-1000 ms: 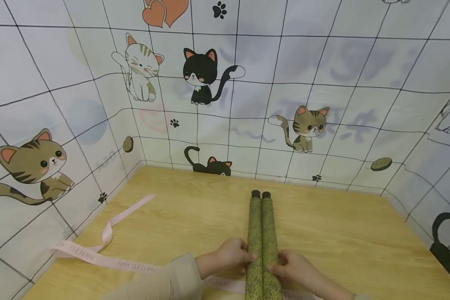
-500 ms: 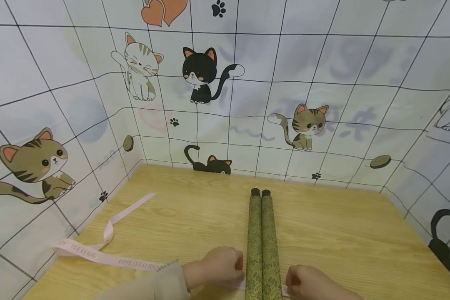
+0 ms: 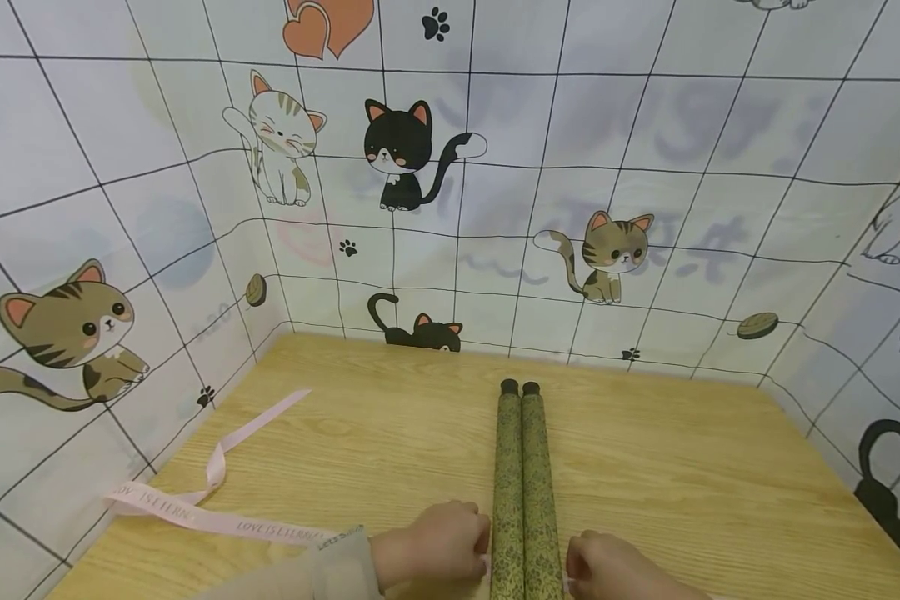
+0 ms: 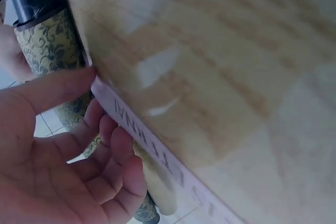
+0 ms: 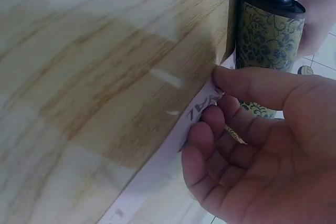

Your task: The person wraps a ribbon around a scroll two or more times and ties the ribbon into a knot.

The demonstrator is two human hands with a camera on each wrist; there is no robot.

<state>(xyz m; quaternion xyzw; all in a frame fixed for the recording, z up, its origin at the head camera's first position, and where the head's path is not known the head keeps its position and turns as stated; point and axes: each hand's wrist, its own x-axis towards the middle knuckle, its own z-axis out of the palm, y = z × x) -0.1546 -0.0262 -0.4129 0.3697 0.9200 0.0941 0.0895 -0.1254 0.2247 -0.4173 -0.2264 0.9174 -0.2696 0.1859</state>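
Note:
Two long rolls, a left roll [image 3: 507, 483] and a right roll [image 3: 538, 483], lie side by side, covered in floral green-gold cloth with dark ends. A pink ribbon [image 3: 195, 518] printed with letters runs across the table and passes beneath them. Just left of the rolls, my left hand [image 3: 446, 540] pinches the ribbon between thumb and fingertips, as the left wrist view shows. My right hand [image 3: 617, 570] pinches the ribbon's other stretch [image 5: 157, 158] close to the right roll. In the head view the fingers hide most of the ribbon near the rolls.
The wood-patterned table [image 3: 682, 467] reaches back to a white gridded cloth wall [image 3: 495, 200] printed with cartoon cats. At the left the ribbon's loose tail twists and folds on the table.
Both hands have let go of the rolls, moved slightly outward and down beside them, and taken hold of the ribbon on either side. The rolls have stayed almost in place.

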